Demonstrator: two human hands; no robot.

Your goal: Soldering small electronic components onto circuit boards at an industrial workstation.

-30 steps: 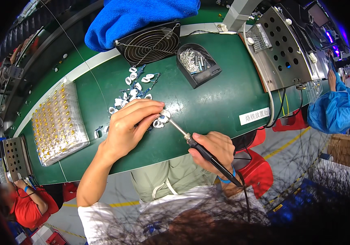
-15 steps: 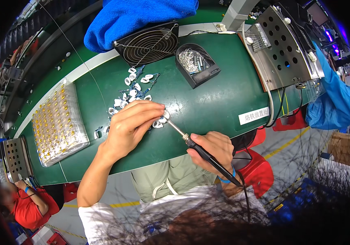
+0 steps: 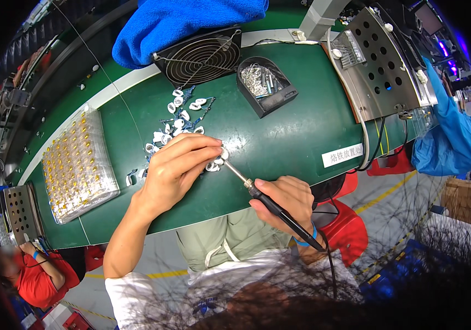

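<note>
Soldering iron: gripped like a pen in my right hand, its metal tip reaching up-left to the small white part pinched at my left fingertips, just above the green table.
Far left: clear tray of gold pieces lies flat on the table, well apart from my work.
Left hand: closed in a pinch on the small white part, thumb and forefinger clamping it; forearm comes in from below.
Loose parts: white pieces with blue leads, scattered just beyond my left hand.
Joint: tip and part meet right at my fingertips, so I judge I should keep my fingers clear of the hot end and brace both wrists on the table.
Contact: I'd touch briefly and steadily, not pressing; whether solder has flowed is too small to tell.
Behind: black fan and a black bin of metal bits.
Right: perforated metal housing, with cables hanging beside it.
</note>
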